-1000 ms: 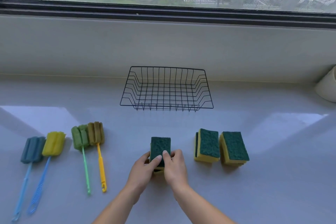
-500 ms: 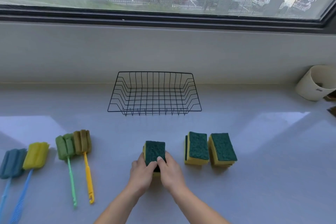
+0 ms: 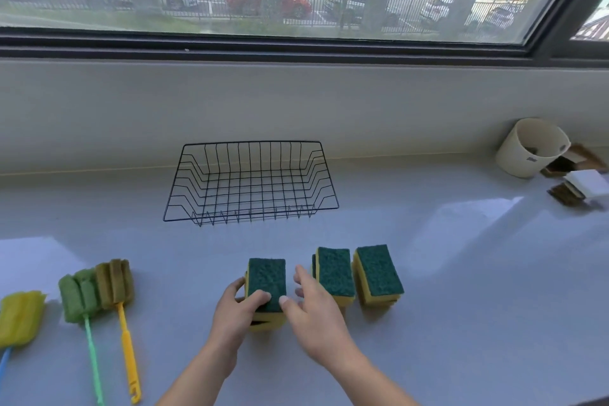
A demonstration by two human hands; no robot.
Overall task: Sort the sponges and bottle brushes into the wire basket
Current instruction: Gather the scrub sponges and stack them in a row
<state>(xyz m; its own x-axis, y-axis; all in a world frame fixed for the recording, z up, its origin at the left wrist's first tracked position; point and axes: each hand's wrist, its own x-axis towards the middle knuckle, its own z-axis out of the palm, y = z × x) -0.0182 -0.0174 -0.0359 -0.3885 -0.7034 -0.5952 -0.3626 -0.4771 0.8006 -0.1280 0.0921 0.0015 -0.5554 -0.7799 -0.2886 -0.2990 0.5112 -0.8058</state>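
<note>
On the counter (image 3: pixel 461 290), wire basket (image 3: pixel 252 143) at back, sponges (image 3: pixel 334 272) before it, brushes (image 3: pixel 99 290) front-left, cup (image 3: pixel 530 148) right of it.

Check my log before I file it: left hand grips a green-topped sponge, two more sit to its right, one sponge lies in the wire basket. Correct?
No. The head view shows the wire basket empty. The left hand grips the sponge as said; the rest stands.

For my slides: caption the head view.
Left hand grips a sponge; right hand open beside it; wire basket empty.
</note>
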